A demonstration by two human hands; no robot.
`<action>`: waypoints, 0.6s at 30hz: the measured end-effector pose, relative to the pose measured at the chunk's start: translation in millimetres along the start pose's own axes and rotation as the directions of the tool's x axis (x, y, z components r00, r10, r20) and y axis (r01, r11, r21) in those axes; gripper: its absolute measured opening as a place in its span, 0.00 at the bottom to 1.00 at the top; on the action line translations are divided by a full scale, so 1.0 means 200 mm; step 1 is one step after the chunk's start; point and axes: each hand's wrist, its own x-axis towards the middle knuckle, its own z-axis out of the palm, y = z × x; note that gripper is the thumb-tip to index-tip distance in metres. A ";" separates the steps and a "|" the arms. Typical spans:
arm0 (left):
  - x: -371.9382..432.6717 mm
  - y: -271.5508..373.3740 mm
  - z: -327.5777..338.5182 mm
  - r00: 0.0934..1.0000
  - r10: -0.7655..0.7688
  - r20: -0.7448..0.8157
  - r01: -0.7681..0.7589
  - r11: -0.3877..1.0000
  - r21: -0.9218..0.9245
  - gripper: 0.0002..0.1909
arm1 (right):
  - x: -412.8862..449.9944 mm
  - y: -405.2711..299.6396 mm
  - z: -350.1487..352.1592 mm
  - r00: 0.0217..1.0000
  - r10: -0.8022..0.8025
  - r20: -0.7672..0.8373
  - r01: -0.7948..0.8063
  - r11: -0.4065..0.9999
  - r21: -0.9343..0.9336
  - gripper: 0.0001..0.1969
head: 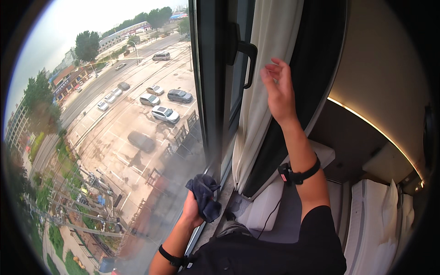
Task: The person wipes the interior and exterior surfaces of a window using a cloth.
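Note:
In my left hand is a crumpled dark cloth, held low beside the window frame. The large window pane lies to the left of that hand, hazy in its lower part. My right hand is raised with nothing in it, its fingers partly curled and apart. It hovers to the right of the black window handle, in front of the light curtain, without touching the handle. Whether the cloth touches the frame is hard to tell.
A black curtain hangs beside the light one. Below them are a white padded seat with a thin dark cable and the stone sill. A bed stands at the right. Parked cars show far below outside.

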 end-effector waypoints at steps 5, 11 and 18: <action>0.07 0.12 0.16 0.994 0.101 -0.042 -0.102 0.995 -0.011 0.31 | 0.21 0.02 0.32 0.912 0.336 0.235 -0.402 0.848 0.346 0.23; 0.18 0.20 0.29 0.953 0.253 -0.169 -0.244 0.967 0.073 0.31 | 0.42 0.34 0.29 0.751 -0.659 -0.033 0.660 0.749 0.062 0.23; 0.20 0.15 0.40 0.913 0.284 -0.292 -0.273 0.959 0.078 0.30 | 0.76 0.36 0.29 0.258 -0.963 0.072 0.952 0.266 0.148 0.36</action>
